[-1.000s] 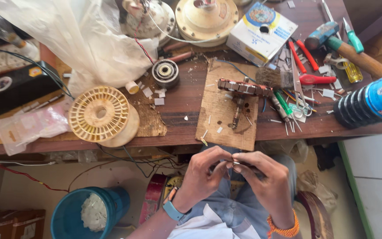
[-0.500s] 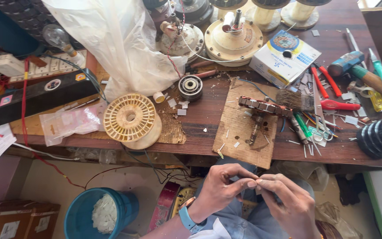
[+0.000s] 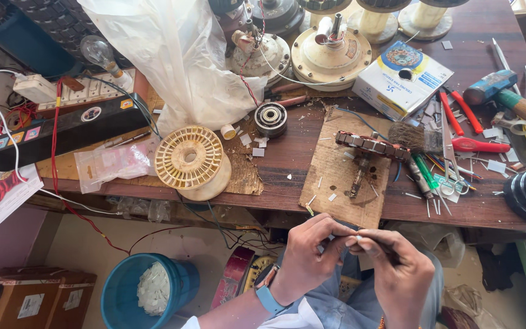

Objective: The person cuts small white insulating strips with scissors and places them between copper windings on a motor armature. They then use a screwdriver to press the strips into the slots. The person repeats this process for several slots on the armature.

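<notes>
Change: since the earlier frame both hands sit lower right in view, more bench showing at ten o'clock; the pinch looks unchanged.
Thing in hand: small pale sliver, perhaps paper or insulation (image 3: 353,236), held below the bench edge, over the lap.
Left hand (image 3: 309,256): fingers curled, fingertips pinching the sliver's near end; blue-strapped wristwatch (image 3: 266,289) on its wrist.
Right hand (image 3: 400,275): closed, thumb and forefinger nipping the other end.
At twelve o'clock: scuffed plywood work board (image 3: 336,183) carrying a dark wound motor armature (image 3: 372,146).
At ten o'clock: empty cream plastic wire spool (image 3: 190,159).
At eight o'clock: blue plastic bucket (image 3: 120,295) of white scraps.
Progress: sliver gripped and being worked; armature lies untouched, so fitting appears not yet done.
Hard to tell: the sliver's exact material and shape; fingers cover most of it.
</notes>
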The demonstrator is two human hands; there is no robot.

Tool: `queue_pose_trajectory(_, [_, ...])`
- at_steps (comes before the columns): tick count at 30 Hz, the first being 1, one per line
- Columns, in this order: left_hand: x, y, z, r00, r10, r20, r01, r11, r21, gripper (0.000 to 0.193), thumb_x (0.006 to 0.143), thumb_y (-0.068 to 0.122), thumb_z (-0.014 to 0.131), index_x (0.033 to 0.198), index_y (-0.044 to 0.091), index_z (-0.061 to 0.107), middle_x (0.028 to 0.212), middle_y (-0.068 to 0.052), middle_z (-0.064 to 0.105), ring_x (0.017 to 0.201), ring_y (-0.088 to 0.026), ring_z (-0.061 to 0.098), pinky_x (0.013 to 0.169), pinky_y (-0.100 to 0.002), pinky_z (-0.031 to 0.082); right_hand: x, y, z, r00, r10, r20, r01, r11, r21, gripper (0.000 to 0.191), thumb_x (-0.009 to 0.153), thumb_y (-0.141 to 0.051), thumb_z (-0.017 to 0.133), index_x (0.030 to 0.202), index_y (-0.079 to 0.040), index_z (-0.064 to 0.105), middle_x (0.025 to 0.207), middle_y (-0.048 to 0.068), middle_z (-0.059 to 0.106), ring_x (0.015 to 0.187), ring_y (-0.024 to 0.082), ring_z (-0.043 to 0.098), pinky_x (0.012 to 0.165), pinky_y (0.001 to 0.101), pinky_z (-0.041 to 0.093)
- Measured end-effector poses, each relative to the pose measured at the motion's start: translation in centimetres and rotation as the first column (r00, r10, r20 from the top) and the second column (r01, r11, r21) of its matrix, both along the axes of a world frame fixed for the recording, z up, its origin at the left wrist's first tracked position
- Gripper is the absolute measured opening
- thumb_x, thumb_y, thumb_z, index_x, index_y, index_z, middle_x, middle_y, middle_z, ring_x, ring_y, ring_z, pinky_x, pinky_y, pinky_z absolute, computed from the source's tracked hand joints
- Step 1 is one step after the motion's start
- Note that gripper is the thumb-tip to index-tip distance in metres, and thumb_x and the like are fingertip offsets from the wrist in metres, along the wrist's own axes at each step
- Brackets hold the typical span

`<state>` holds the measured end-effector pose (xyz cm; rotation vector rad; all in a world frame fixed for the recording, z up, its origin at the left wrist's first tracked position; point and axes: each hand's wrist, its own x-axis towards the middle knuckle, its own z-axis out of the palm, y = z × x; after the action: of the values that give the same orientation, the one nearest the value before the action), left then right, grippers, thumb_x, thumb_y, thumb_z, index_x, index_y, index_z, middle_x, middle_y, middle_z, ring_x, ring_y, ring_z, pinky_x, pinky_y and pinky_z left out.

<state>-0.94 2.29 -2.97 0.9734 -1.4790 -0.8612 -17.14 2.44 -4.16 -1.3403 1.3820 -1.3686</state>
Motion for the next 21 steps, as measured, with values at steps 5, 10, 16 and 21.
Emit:
queue_pose_trajectory(5, [-0.2, -0.2, 0.5, 0.978, 0.139, 0.153, -0.099, 0.965, -0.242, 0.01, 0.1, 0.002, 0.072, 0.109, 0.002, 0.069, 0.094, -0.008, 0.068, 0.081, -0.017, 0.071, 0.07, -0.027, 0.057, 1.7, -0.6, -2.6, 0.99, -0.022, 0.14, 0.029, 0.999, -0.046, 0.009, 0.098, -0.002, 0.067, 0.104, 0.005, 0.068, 0.09, 0.008, 0.071, 0.078, 0.011, 0.068, 0.072, 0.0232, 0.056])
queue_pose_trajectory(10, [-0.7, -0.5, 1.1, 0.941, -0.046, -0.335, 0.166, 0.925, 0.341, 0.016, 0.087, 0.0, 0.073, 0.104, 0.0, 0.071, 0.101, -0.01, 0.066, 0.075, -0.02, 0.07, 0.058, -0.033, 0.058, 1.6, -0.6, -4.6, 0.993, 0.022, 0.116, 0.017, 0.946, -0.323, 0.008, 0.109, -0.006, 0.06, 0.108, 0.001, 0.058, 0.11, 0.006, 0.063, 0.094, 0.01, 0.063, 0.085, 0.0221, 0.052])
queue_pose_trajectory(16, [-1.1, -0.6, 1.6, 0.992, -0.035, 0.12, 0.035, 0.999, -0.001, 0.02, 0.087, -0.002, 0.075, 0.106, 0.004, 0.071, 0.102, -0.012, 0.062, 0.088, -0.021, 0.07, 0.072, -0.032, 0.059, -1.7, -0.8, -5.9, 0.988, 0.097, 0.119, -0.07, 0.973, -0.219, 0.023, 0.094, -0.003, 0.063, 0.115, 0.001, 0.054, 0.104, 0.006, 0.064, 0.083, 0.01, 0.066, 0.074, 0.0219, 0.056])
queue_pose_trajectory(21, [-1.9, -0.6, 2.1, 0.996, -0.094, 0.002, 0.094, 0.994, 0.057, 0.02, 0.09, -0.001, 0.072, 0.109, 0.005, 0.065, 0.117, -0.014, 0.058, 0.092, -0.025, 0.071, 0.074, -0.034, 0.061, -1.6, -0.5, -5.2, 0.995, -0.074, 0.062, 0.09, 0.945, -0.313, 0.022, 0.105, -0.006, 0.058, 0.126, 0.0, 0.054, 0.099, 0.006, 0.072, 0.088, 0.01, 0.073, 0.078, 0.021, 0.058])
